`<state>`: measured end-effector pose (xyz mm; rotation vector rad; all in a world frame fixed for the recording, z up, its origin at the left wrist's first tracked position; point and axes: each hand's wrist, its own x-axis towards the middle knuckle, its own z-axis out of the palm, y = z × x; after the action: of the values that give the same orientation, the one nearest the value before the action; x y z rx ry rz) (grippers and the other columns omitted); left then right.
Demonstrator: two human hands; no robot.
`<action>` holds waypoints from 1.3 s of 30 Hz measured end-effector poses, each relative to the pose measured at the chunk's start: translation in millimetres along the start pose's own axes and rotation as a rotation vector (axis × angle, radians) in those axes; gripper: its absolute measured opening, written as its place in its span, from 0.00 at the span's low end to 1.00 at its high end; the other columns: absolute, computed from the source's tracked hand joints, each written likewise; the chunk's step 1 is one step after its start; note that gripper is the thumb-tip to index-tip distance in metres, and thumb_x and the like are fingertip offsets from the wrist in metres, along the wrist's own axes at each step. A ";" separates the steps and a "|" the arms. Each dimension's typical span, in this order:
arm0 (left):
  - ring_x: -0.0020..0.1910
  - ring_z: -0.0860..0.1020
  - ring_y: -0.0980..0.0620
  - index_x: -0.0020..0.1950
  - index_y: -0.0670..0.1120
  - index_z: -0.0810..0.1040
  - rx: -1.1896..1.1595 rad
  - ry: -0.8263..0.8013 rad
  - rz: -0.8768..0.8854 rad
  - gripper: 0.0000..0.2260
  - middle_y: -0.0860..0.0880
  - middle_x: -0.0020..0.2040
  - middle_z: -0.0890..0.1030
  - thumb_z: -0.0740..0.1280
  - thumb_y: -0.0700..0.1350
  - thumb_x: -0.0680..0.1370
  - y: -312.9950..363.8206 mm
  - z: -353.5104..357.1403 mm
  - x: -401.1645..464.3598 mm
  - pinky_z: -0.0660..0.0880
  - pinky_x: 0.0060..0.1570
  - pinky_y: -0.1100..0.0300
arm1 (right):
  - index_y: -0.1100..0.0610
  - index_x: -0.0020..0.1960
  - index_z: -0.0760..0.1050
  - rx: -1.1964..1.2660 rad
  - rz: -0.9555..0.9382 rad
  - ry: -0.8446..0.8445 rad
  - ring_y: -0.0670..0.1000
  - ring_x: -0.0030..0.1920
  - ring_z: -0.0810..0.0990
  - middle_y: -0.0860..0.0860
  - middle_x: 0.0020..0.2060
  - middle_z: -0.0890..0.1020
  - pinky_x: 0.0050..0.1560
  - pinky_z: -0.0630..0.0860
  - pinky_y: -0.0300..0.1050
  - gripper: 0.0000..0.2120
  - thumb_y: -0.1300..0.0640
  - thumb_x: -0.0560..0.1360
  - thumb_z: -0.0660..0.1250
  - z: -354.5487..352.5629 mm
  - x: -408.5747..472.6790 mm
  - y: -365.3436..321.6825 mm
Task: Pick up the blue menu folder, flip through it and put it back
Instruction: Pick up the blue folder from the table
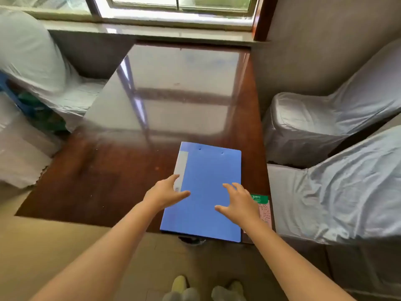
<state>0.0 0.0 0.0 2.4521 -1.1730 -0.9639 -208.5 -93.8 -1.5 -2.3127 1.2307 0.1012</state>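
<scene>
left chairs [32, 61]: two covered seats, pale cloth, well left of the table.
table [108, 181]: dark glossy wood, reflects the window; butts the sill at its far edge.
left hand [165, 192]: over the folder's left edge, fingers spread and loose, thumb lying across the blue cover, fingertips at the grey spine strip. No grip closed; can't tell if it touches.
blue menu folder [206, 170]: closed, flat on the table's near right corner, near edge slightly overhanging the table edge. Two small holes near the far edge.
right hand [236, 205]: over the folder's right side, palm down, fingers spread, holding nothing.
pink sheet [264, 211]: green header, just right of the folder, partly under the right hand.
right chairs [325, 127]: two covered seats, beside the table's right edge.
</scene>
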 end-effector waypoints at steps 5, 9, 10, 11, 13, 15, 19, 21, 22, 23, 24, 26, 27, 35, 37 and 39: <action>0.60 0.75 0.45 0.73 0.48 0.59 0.033 -0.035 -0.066 0.36 0.45 0.67 0.73 0.69 0.56 0.69 -17.4 24.7 -1.1 0.76 0.54 0.50 | 0.49 0.73 0.53 -0.140 0.041 -0.093 0.55 0.73 0.58 0.53 0.76 0.54 0.59 0.72 0.51 0.36 0.42 0.72 0.66 44.6 -11.9 -4.1; 0.58 0.74 0.44 0.72 0.45 0.61 -0.058 -0.003 -0.047 0.35 0.42 0.64 0.73 0.72 0.50 0.68 -23.0 35.2 3.2 0.75 0.52 0.55 | 0.50 0.74 0.52 -0.162 0.060 -0.113 0.56 0.73 0.58 0.53 0.75 0.56 0.62 0.70 0.50 0.35 0.42 0.73 0.64 66.3 -12.2 -8.4; 0.53 0.76 0.45 0.70 0.44 0.63 -0.123 0.003 -0.062 0.33 0.43 0.62 0.75 0.72 0.47 0.69 -25.4 36.1 4.1 0.77 0.45 0.57 | 0.51 0.74 0.52 -0.170 0.059 -0.120 0.56 0.73 0.57 0.53 0.75 0.57 0.63 0.70 0.50 0.35 0.42 0.74 0.64 71.6 -13.3 -8.9; 0.49 0.76 0.48 0.67 0.44 0.66 -0.168 0.000 -0.096 0.29 0.44 0.59 0.77 0.72 0.46 0.69 -27.8 36.4 3.7 0.75 0.38 0.61 | 0.51 0.74 0.53 -0.177 0.063 -0.121 0.56 0.74 0.55 0.53 0.75 0.57 0.63 0.69 0.50 0.34 0.43 0.74 0.64 76.4 -14.9 -8.8; 0.46 0.77 0.49 0.56 0.46 0.72 -0.198 -0.040 -0.183 0.16 0.47 0.53 0.79 0.71 0.44 0.70 -36.9 37.5 2.4 0.75 0.37 0.59 | 0.51 0.74 0.52 -0.205 0.059 -0.111 0.56 0.75 0.52 0.53 0.76 0.56 0.63 0.70 0.50 0.34 0.42 0.74 0.63 84.3 -19.0 -7.6; 0.46 0.79 0.48 0.49 0.42 0.78 -0.305 -0.078 -0.236 0.09 0.46 0.49 0.83 0.70 0.42 0.70 -48.5 40.5 2.9 0.78 0.42 0.57 | 0.50 0.74 0.51 -0.235 0.044 -0.091 0.57 0.75 0.51 0.53 0.76 0.55 0.63 0.70 0.50 0.34 0.41 0.74 0.61 89.9 -22.2 -7.3; 0.44 0.79 0.57 0.55 0.43 0.79 -0.605 -0.109 -0.262 0.13 0.56 0.42 0.81 0.68 0.33 0.71 -62.0 36.4 -1.4 0.74 0.41 0.66 | 0.50 0.74 0.50 -0.252 0.047 -0.079 0.58 0.75 0.50 0.54 0.76 0.54 0.63 0.70 0.50 0.35 0.40 0.74 0.60 94.6 -23.1 -9.8; 0.49 0.80 0.54 0.59 0.43 0.77 -0.701 -0.136 -0.244 0.18 0.53 0.45 0.82 0.65 0.31 0.72 -66.5 32.8 -5.8 0.75 0.48 0.61 | 0.49 0.74 0.49 -0.261 0.047 -0.082 0.59 0.75 0.50 0.54 0.76 0.54 0.63 0.70 0.50 0.35 0.39 0.74 0.60 96.1 -22.6 -11.3; 0.50 0.81 0.52 0.60 0.46 0.76 -0.737 -0.171 -0.230 0.19 0.51 0.48 0.83 0.64 0.30 0.72 -68.3 31.7 -8.3 0.77 0.47 0.60 | 0.49 0.74 0.49 -0.266 0.045 -0.082 0.59 0.75 0.50 0.54 0.76 0.54 0.63 0.70 0.50 0.35 0.39 0.74 0.59 96.8 -22.2 -12.1; 0.51 0.81 0.49 0.60 0.49 0.75 -0.763 -0.216 -0.220 0.21 0.48 0.50 0.83 0.64 0.29 0.72 -69.4 31.3 -11.3 0.79 0.45 0.59 | 0.49 0.74 0.48 -0.274 0.041 -0.085 0.59 0.75 0.50 0.55 0.76 0.53 0.63 0.70 0.50 0.35 0.38 0.74 0.59 97.3 -21.9 -13.1; 0.52 0.82 0.48 0.61 0.52 0.73 -0.780 -0.253 -0.217 0.22 0.46 0.51 0.83 0.64 0.30 0.73 -70.0 31.0 -14.4 0.80 0.43 0.57 | 0.49 0.74 0.48 -0.284 0.037 -0.090 0.60 0.75 0.49 0.55 0.76 0.53 0.63 0.70 0.50 0.36 0.38 0.74 0.59 97.3 -21.6 -14.1; 0.51 0.82 0.47 0.63 0.55 0.68 -0.796 -0.275 -0.210 0.25 0.44 0.52 0.82 0.65 0.30 0.73 -70.2 29.6 -20.6 0.81 0.44 0.53 | 0.48 0.74 0.48 -0.278 0.032 -0.106 0.59 0.75 0.49 0.55 0.76 0.53 0.63 0.70 0.50 0.36 0.38 0.74 0.59 95.9 -21.0 -16.3; 0.51 0.82 0.48 0.63 0.56 0.67 -0.806 -0.263 -0.202 0.26 0.44 0.52 0.82 0.66 0.31 0.73 -70.7 27.6 -23.0 0.81 0.44 0.53 | 0.48 0.74 0.48 -0.251 0.028 -0.113 0.59 0.75 0.49 0.54 0.76 0.53 0.63 0.70 0.50 0.36 0.38 0.74 0.59 93.8 -20.5 -17.2; 0.56 0.80 0.44 0.64 0.56 0.71 -1.064 -0.283 -0.002 0.23 0.46 0.55 0.84 0.67 0.35 0.75 -68.4 -20.6 -37.9 0.80 0.49 0.49 | 0.50 0.72 0.58 0.451 0.230 0.115 0.55 0.68 0.69 0.52 0.72 0.66 0.56 0.75 0.54 0.31 0.53 0.73 0.69 25.2 -3.5 3.8; 0.57 0.79 0.43 0.66 0.55 0.71 -1.098 -0.282 0.076 0.25 0.44 0.57 0.82 0.68 0.36 0.73 -60.9 -33.3 -42.8 0.80 0.50 0.50 | 0.51 0.72 0.57 0.701 0.297 0.082 0.57 0.68 0.68 0.55 0.71 0.66 0.59 0.72 0.55 0.32 0.56 0.74 0.68 -2.7 3.9 14.2; 0.58 0.79 0.42 0.67 0.55 0.71 -1.127 -0.266 0.141 0.26 0.43 0.59 0.81 0.69 0.38 0.71 -50.5 -44.9 -46.2 0.80 0.49 0.51 | 0.52 0.72 0.58 0.935 0.320 0.008 0.58 0.65 0.71 0.56 0.70 0.68 0.58 0.73 0.55 0.29 0.59 0.75 0.66 -30.3 7.5 21.9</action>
<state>38.8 65.4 30.2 1.3553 -0.5555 -1.4072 -226.5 -123.7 13.6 -1.3106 1.2702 -0.3114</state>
